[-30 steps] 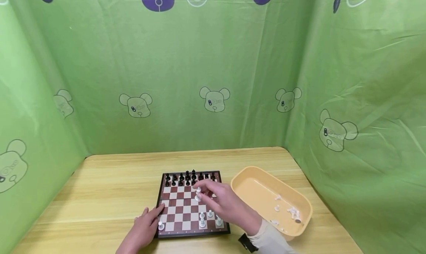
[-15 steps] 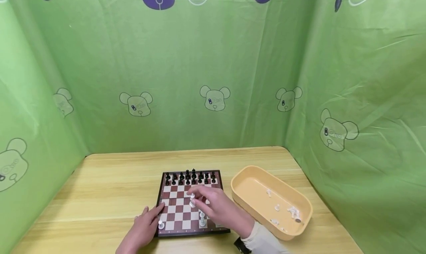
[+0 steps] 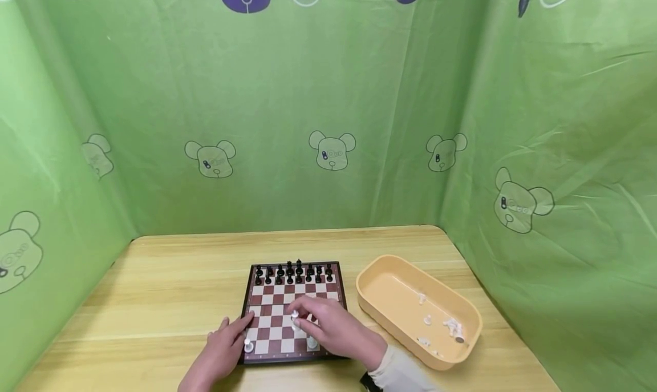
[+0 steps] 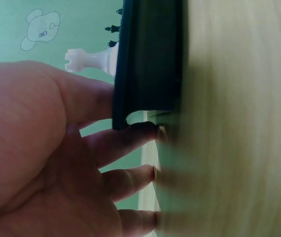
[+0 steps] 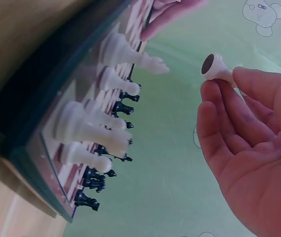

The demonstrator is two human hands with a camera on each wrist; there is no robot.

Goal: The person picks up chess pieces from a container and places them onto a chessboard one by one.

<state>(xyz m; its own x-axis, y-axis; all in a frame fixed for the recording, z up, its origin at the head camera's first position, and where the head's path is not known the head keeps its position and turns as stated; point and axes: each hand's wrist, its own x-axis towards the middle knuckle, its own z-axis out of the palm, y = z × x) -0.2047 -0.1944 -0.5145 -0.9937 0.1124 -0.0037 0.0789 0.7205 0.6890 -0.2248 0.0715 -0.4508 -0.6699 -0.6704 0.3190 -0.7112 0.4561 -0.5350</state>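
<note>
My right hand [image 3: 339, 326] pinches a white chess piece [image 3: 295, 314] between thumb and fingertips, above the near half of the chessboard [image 3: 275, 322]. In the right wrist view this chess piece [image 5: 216, 66] is tilted, its dark round base showing and its top hidden by the fingers. My left hand [image 3: 222, 349] lies at the board's left edge. In the left wrist view its thumb [image 4: 88, 98] touches the rim while the other fingertips rest on the table. Beside the thumb a white rook [image 4: 88, 60] stands upright in the near left corner.
Black chess pieces [image 3: 290, 272] fill the two far rows. Several white pieces [image 5: 91, 129] stand near the board's close right side, partly hidden by my right hand in the head view. A yellow tray [image 3: 382, 292] with loose white pieces [image 3: 453, 326] stands to the right.
My right hand has moved nearer and slightly left with the white chess piece. A loose piece in the tray has rolled about. The left hand has stayed at the board's edge.
</note>
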